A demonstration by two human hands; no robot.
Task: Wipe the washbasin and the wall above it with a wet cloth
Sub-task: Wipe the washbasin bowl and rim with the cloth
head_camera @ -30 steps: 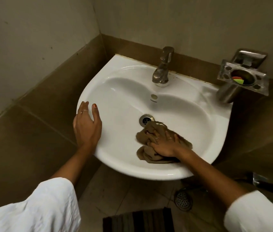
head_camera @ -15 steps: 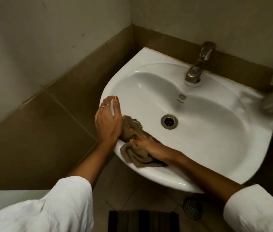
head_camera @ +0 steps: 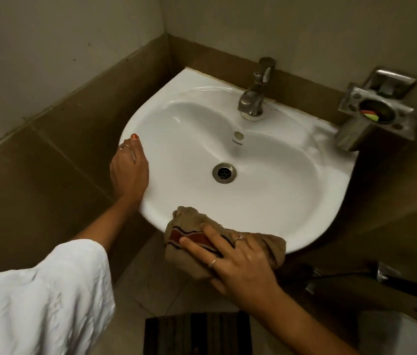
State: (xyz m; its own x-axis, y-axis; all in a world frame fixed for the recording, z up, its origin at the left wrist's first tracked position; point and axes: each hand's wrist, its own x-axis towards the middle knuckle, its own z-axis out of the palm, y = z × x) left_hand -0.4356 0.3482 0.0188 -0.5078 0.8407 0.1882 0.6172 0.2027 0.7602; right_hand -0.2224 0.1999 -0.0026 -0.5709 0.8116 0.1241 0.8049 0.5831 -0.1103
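While the head view is the only one, it shows the cloth (head_camera: pixel 224 242) draped over the near front rim of the washbasin (head_camera: pixel 274 190), running along that rim from left to right. The right hand (head_camera: pixel 238 262) lies on top of it, fingers (head_camera: pixel 197 245) spread and pressing it to the rim. The left hand (head_camera: pixel 129 172) rests on the left rim, fingers together, holding nothing. The wall (head_camera: pixel 304 26) rises beyond the tap (head_camera: pixel 254 94), well apart from the cloth.

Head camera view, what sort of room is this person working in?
Most likely a small bathroom or washroom. A white washbasin with a metal tap is fixed in a tiled corner, a wall-mounted metal holder sits beside it, and the right hand presses a brown cloth on the basin's front rim.
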